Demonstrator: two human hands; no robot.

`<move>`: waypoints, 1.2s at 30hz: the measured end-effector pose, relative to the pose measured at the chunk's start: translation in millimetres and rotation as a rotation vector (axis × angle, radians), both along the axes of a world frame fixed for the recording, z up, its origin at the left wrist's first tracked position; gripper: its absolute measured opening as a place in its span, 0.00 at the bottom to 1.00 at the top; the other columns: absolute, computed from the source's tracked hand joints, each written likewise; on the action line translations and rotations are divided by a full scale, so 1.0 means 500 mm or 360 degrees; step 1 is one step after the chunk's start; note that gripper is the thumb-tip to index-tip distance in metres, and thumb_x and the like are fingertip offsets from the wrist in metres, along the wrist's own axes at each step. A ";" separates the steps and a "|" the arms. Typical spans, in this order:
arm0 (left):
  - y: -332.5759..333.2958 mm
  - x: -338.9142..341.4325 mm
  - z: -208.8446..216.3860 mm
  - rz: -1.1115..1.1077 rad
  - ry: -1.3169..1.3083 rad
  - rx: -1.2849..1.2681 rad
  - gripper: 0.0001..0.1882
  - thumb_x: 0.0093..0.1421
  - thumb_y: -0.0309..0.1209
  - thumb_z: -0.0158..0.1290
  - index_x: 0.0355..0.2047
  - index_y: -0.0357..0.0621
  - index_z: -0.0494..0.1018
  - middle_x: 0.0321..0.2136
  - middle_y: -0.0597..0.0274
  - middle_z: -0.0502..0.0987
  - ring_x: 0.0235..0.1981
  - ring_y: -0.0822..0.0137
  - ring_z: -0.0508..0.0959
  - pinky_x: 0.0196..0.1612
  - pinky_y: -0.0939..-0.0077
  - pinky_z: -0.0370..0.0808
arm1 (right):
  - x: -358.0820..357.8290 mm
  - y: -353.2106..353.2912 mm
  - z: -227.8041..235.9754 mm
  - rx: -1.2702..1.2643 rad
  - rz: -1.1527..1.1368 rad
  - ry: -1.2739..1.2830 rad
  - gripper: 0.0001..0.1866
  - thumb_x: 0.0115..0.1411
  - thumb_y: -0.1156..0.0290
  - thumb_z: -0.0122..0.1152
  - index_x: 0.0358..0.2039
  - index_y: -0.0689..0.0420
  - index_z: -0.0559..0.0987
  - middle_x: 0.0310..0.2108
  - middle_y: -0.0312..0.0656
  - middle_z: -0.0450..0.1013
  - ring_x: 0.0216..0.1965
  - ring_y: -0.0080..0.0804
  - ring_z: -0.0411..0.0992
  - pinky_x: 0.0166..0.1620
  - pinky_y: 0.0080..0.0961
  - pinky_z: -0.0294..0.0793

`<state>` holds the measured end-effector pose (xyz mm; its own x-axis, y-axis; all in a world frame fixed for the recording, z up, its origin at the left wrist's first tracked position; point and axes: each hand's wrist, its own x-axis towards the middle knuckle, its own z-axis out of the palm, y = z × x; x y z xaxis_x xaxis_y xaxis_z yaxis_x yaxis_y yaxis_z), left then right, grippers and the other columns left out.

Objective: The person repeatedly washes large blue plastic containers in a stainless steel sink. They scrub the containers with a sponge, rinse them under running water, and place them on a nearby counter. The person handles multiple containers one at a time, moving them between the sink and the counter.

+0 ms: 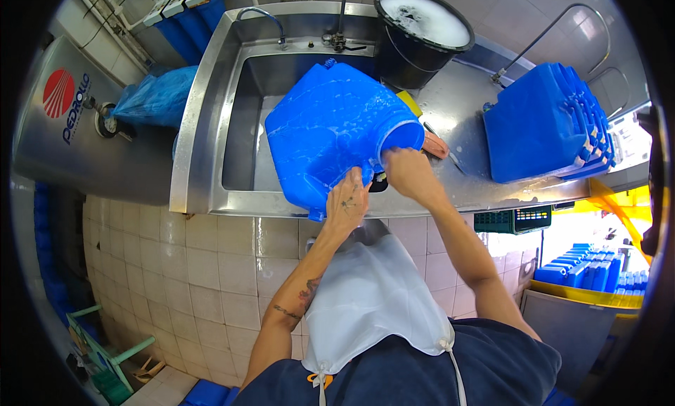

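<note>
A large blue plastic water jug [323,124], wet and streaked with suds, lies tilted over the steel sink [242,146], its wide round mouth turned toward the right. My left hand [348,202] is closed round the jug's handle on the near side. At the near rim of the mouth is my right hand [408,170], fingers curled in; whatever they hold, if anything, is hidden. Just beyond the mouth lie a yellow sponge [409,103] and a pinkish scrubbing pad or brush [436,146].
A black bucket [404,58] of foamy water stands behind the jug. Several blue jugs [534,124] are lined up on the right of the steel counter. Thin curved taps [264,13] rise at the back. Left of the sink is a steel tank [63,124]; below right, a dark crate [513,221].
</note>
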<state>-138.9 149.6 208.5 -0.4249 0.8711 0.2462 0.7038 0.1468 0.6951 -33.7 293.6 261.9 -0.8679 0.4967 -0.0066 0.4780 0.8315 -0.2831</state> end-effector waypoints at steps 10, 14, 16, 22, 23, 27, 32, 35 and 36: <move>0.024 0.001 0.050 0.0207 -0.0566 0.0126 0.20 0.62 0.32 0.52 0.48 0.29 0.64 0.36 0.36 0.76 0.31 0.37 0.76 0.34 0.49 0.73 | 0.017 -0.026 -0.080 0.0443 0.0167 0.1263 0.24 0.49 0.84 0.59 0.49 0.59 0.73 0.50 0.50 0.65 0.45 0.52 0.66 0.45 0.42 0.69; 0.026 -0.018 0.120 0.0177 -0.1149 0.0288 0.15 0.69 0.36 0.43 0.43 0.33 0.65 0.24 0.53 0.73 0.19 0.59 0.72 0.24 0.66 0.71 | -0.048 0.017 -0.062 0.0198 0.0276 0.1526 0.24 0.50 0.86 0.60 0.49 0.57 0.73 0.50 0.51 0.66 0.47 0.53 0.67 0.49 0.44 0.68; 0.026 -0.018 0.141 0.0210 -0.1279 0.0395 0.16 0.71 0.39 0.40 0.37 0.37 0.65 0.18 0.64 0.68 0.15 0.76 0.68 0.17 0.79 0.65 | -0.076 0.023 -0.039 0.0100 0.0275 0.1591 0.23 0.49 0.86 0.60 0.48 0.57 0.74 0.49 0.50 0.68 0.48 0.51 0.69 0.49 0.43 0.69; -0.005 -0.024 0.150 0.0304 -0.1294 0.0371 0.18 0.71 0.40 0.40 0.38 0.34 0.67 0.16 0.65 0.67 0.13 0.75 0.66 0.15 0.80 0.63 | -0.098 0.074 -0.009 0.0180 0.0378 0.1637 0.24 0.44 0.87 0.62 0.45 0.57 0.75 0.48 0.47 0.71 0.37 0.45 0.69 0.40 0.39 0.71; -0.007 -0.027 0.155 0.0310 -0.1274 0.0360 0.18 0.71 0.40 0.40 0.38 0.33 0.67 0.16 0.65 0.67 0.12 0.75 0.65 0.15 0.80 0.63 | -0.100 0.069 -0.006 0.0117 0.0430 0.1646 0.24 0.44 0.87 0.62 0.44 0.57 0.75 0.49 0.48 0.70 0.37 0.46 0.69 0.40 0.39 0.71; -0.007 -0.034 0.148 0.0333 -0.1373 0.0400 0.19 0.71 0.42 0.40 0.37 0.35 0.67 0.17 0.65 0.67 0.12 0.75 0.65 0.14 0.81 0.62 | -0.104 0.064 0.001 0.0026 0.0752 0.1553 0.24 0.44 0.88 0.61 0.43 0.56 0.75 0.50 0.49 0.69 0.40 0.49 0.68 0.41 0.40 0.69; -0.082 -0.040 0.150 0.0295 -0.1756 0.0560 0.20 0.70 0.48 0.40 0.37 0.42 0.65 0.18 0.64 0.65 0.12 0.75 0.63 0.15 0.81 0.61 | -0.141 0.044 0.002 0.0190 0.0737 0.1755 0.26 0.49 0.79 0.60 0.52 0.56 0.71 0.53 0.49 0.66 0.49 0.50 0.64 0.52 0.40 0.61; -0.134 -0.030 0.158 0.0269 -0.1895 0.0714 0.23 0.69 0.53 0.39 0.38 0.43 0.64 0.18 0.64 0.65 0.12 0.76 0.62 0.15 0.81 0.61 | -0.215 0.037 0.062 -0.0278 0.0146 0.1693 0.22 0.63 0.66 0.49 0.57 0.56 0.68 0.56 0.48 0.64 0.54 0.46 0.62 0.58 0.40 0.56; -0.138 -0.029 0.170 0.0367 -0.1917 0.0712 0.25 0.68 0.56 0.37 0.37 0.44 0.64 0.17 0.65 0.63 0.12 0.76 0.61 0.15 0.80 0.61 | -0.240 -0.006 0.043 -0.0801 0.0328 0.1649 0.21 0.61 0.71 0.50 0.56 0.54 0.71 0.56 0.45 0.65 0.52 0.46 0.62 0.58 0.40 0.55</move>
